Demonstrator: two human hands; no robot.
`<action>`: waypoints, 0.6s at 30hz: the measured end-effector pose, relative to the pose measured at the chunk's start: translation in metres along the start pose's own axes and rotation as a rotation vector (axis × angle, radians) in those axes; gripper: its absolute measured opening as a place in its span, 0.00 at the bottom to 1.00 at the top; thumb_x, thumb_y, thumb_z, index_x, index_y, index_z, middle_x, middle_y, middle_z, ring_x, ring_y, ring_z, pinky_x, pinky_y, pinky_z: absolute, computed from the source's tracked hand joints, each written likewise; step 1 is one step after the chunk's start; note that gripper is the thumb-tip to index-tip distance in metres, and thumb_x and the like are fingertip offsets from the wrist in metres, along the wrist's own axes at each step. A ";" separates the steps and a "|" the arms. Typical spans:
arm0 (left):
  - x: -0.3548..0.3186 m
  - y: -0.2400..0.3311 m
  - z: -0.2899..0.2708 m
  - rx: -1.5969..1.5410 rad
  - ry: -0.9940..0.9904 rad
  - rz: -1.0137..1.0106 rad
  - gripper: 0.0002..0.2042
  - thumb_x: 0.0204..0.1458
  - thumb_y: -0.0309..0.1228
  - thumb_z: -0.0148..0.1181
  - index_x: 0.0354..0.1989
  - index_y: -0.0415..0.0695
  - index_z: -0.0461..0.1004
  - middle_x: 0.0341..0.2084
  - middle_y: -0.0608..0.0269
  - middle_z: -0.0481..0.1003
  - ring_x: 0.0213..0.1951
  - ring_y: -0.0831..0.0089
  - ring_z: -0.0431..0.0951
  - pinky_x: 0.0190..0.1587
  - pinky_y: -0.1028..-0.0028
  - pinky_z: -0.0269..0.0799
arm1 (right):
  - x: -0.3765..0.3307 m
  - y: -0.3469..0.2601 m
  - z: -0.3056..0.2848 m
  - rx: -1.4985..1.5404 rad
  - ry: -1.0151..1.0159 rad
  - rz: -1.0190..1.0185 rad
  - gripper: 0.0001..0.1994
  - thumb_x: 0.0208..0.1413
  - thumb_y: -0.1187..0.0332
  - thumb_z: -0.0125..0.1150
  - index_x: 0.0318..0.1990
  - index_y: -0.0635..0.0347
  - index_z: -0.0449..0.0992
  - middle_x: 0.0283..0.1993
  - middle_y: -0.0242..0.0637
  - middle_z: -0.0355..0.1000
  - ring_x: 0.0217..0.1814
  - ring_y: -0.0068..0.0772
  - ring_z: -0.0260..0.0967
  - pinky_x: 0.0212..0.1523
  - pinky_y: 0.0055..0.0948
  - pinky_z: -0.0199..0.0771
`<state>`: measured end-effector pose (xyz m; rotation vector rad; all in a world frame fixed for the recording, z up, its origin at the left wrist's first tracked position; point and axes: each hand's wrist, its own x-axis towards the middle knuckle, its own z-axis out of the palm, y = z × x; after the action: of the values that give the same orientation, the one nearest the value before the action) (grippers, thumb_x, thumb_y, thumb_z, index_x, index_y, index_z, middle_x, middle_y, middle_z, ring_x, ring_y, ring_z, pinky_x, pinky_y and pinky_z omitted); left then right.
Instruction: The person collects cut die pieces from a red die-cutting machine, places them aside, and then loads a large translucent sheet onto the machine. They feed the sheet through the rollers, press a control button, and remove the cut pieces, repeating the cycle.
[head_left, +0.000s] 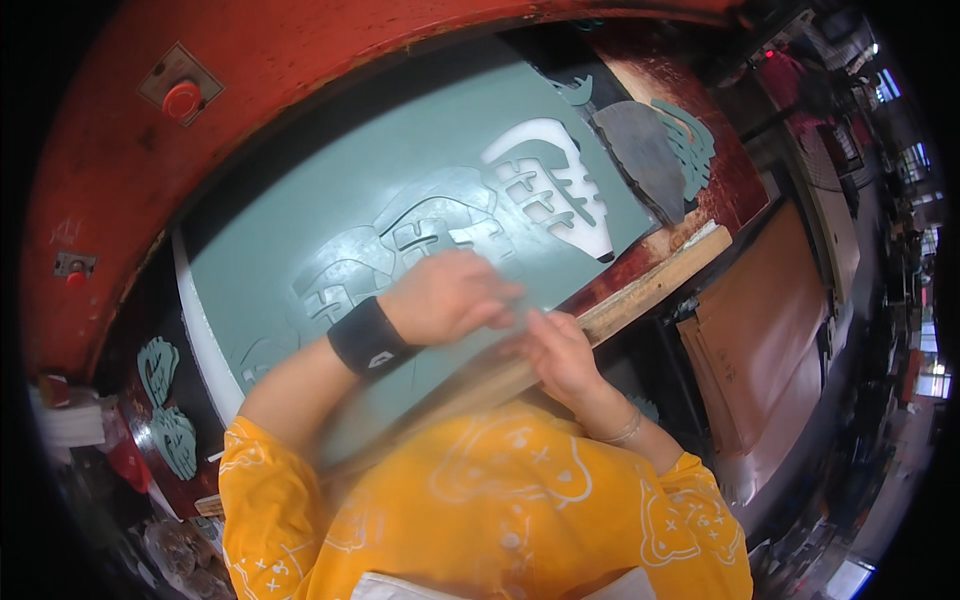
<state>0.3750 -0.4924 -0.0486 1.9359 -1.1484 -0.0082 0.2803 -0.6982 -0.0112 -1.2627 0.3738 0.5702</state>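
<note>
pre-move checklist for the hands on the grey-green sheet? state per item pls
1. Left hand, with a black wristband, rests on the flat grey-green sheet: ok.
2. Right hand sits at the sheet's near edge, fingertips meeting the left hand's: ok.
3. What the fingers pinch: blurred, cannot tell.
4. White cut-out opening with comb-like bars in the sheet is clear of both hands: ok.
5. Stack of cut grey-green shaped pieces lies apart at the sheet's far right corner: ok.
6. Wooden strip along the bench edge beside the right hand, no overlap visible: ok.
</note>
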 end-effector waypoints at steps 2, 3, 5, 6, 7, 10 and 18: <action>0.002 -0.009 -0.007 0.141 0.072 -0.173 0.17 0.53 0.38 0.53 0.46 0.40 0.72 0.31 0.54 0.71 0.34 0.53 0.72 0.38 0.60 0.69 | -0.004 -0.007 0.002 -0.244 0.024 -0.013 0.16 0.65 0.62 0.45 0.42 0.66 0.76 0.34 0.34 0.76 0.34 0.25 0.72 0.36 0.28 0.72; 0.003 -0.016 -0.016 0.304 0.310 -0.321 0.17 0.56 0.39 0.49 0.46 0.39 0.71 0.34 0.54 0.73 0.36 0.53 0.73 0.40 0.59 0.70 | -0.006 -0.010 0.004 -0.379 0.048 -0.032 0.17 0.64 0.62 0.45 0.41 0.65 0.77 0.33 0.34 0.76 0.32 0.24 0.72 0.35 0.27 0.72; 0.009 -0.034 -0.041 -0.441 0.913 -0.706 0.19 0.61 0.41 0.42 0.47 0.37 0.70 0.40 0.54 0.74 0.42 0.54 0.75 0.46 0.59 0.72 | -0.009 -0.018 0.005 -0.610 0.069 -0.047 0.17 0.63 0.61 0.45 0.40 0.65 0.78 0.30 0.36 0.76 0.29 0.24 0.72 0.32 0.27 0.71; 0.012 -0.046 -0.059 -1.395 1.164 -0.833 0.20 0.63 0.42 0.40 0.48 0.37 0.69 0.43 0.54 0.74 0.45 0.56 0.75 0.49 0.60 0.71 | -0.011 -0.023 0.005 -0.703 0.062 -0.042 0.17 0.63 0.61 0.46 0.38 0.65 0.78 0.28 0.37 0.76 0.28 0.24 0.72 0.32 0.27 0.70; 0.007 -0.050 -0.073 -1.380 1.219 -0.800 0.21 0.64 0.42 0.38 0.49 0.37 0.69 0.44 0.55 0.74 0.46 0.58 0.75 0.51 0.60 0.70 | -0.011 -0.029 0.006 -0.790 0.053 -0.012 0.17 0.62 0.61 0.46 0.37 0.65 0.79 0.26 0.39 0.75 0.27 0.24 0.71 0.31 0.27 0.70; -0.002 -0.052 -0.094 -1.311 1.294 -0.642 0.22 0.64 0.44 0.37 0.51 0.37 0.69 0.46 0.55 0.73 0.48 0.61 0.74 0.53 0.63 0.69 | -0.010 -0.063 0.010 -1.325 -0.215 -0.100 0.16 0.59 0.61 0.50 0.34 0.66 0.78 0.23 0.45 0.73 0.24 0.27 0.70 0.29 0.28 0.69; 0.018 0.017 -0.045 -0.951 0.866 -0.580 0.25 0.65 0.44 0.33 0.46 0.34 0.72 0.39 0.56 0.76 0.43 0.71 0.74 0.50 0.73 0.67 | 0.054 -0.119 0.079 -1.170 0.062 -0.591 0.13 0.54 0.61 0.59 0.32 0.63 0.72 0.26 0.42 0.74 0.28 0.41 0.74 0.29 0.31 0.71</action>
<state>0.3915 -0.4790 -0.0015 1.1094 0.0617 -0.0207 0.3906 -0.6350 0.0737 -2.3913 -0.3720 0.1982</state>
